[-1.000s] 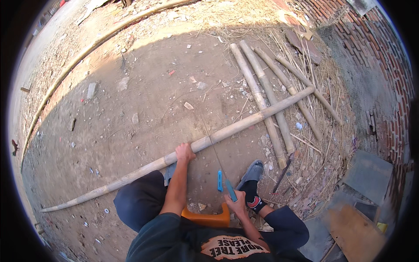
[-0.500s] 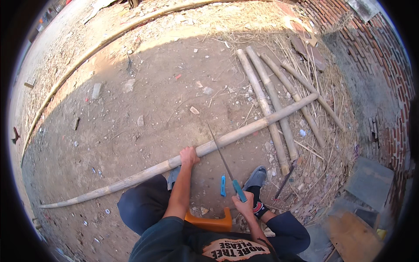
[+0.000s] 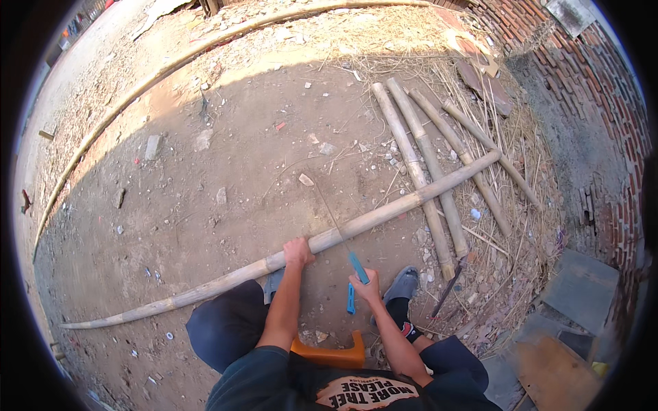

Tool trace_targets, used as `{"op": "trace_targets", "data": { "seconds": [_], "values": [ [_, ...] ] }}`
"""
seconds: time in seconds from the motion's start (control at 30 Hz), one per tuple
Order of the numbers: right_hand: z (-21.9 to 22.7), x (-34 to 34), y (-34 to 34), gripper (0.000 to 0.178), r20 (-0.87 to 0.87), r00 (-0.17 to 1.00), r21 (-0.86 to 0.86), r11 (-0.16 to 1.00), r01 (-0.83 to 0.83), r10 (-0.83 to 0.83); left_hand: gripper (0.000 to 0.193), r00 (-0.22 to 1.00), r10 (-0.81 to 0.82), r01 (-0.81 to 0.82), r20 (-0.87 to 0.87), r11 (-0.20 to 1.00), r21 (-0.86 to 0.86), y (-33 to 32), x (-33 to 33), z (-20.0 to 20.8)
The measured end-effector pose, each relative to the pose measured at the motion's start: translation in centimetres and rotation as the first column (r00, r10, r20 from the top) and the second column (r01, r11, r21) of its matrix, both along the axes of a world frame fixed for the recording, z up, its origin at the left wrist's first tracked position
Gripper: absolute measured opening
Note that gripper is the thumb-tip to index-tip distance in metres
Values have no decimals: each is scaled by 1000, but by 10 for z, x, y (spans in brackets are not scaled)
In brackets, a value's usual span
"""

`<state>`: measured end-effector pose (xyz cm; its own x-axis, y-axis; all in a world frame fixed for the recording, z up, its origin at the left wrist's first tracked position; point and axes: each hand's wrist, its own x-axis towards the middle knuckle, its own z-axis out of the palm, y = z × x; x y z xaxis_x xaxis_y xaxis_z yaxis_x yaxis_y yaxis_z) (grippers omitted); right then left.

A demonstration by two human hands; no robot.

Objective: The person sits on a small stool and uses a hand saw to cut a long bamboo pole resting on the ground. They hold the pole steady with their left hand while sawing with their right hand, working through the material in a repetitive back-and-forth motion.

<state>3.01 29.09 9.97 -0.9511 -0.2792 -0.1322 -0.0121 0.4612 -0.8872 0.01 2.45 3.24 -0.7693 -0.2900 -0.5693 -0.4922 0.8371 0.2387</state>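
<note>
A long bamboo pole [image 3: 240, 274] runs slantwise from the lower left to the upper right in front of me. My left hand [image 3: 299, 251] is closed on it, a little left of the saw. In my right hand [image 3: 366, 282] is the teal handle of a hand saw [image 3: 358, 266]. Its thin blade lies across the pole, pointing away from me. Just below that hand, a light blue utility knife [image 3: 351, 301] rests on the dirt. The pole's right end lies over several cut bamboo lengths [image 3: 411, 157].
An orange plastic stool [image 3: 336, 355] is under me. A dark narrow tool [image 3: 449, 288] lies by my right shoe [image 3: 403, 284]. Another long bamboo pole [image 3: 123, 103] curves across the back left. Grey slabs [image 3: 579, 288] and a brick wall [image 3: 582, 89] stand at right.
My right hand has pushed the saw forward, away from me, so its handle is now close to the pole. My left hand keeps its place on the bamboo.
</note>
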Motion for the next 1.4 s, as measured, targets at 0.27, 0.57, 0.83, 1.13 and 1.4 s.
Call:
{"op": "trace_targets", "data": {
  "seconds": [0.27,0.57,0.83,1.13,1.4],
  "values": [
    [75,161,120,30,64,991,133,985,108,-117,46,998,33,-32,46,999,-7,-4,8,-4],
    [135,161,116,30,29,987,142,978,154,-160,49,1000,9,-9,13,1000,15,-5,8,-6],
    [144,150,118,30,95,961,-1,965,261,-260,46,951,-143,43,276,939,340,-19,8,-5],
    [112,136,132,29,143,989,127,991,29,-47,47,962,-137,49,238,939,342,-12,8,-7],
    [125,142,127,30,137,990,153,988,16,-37,51,975,-94,24,203,946,322,-11,15,-4]
  ]
}}
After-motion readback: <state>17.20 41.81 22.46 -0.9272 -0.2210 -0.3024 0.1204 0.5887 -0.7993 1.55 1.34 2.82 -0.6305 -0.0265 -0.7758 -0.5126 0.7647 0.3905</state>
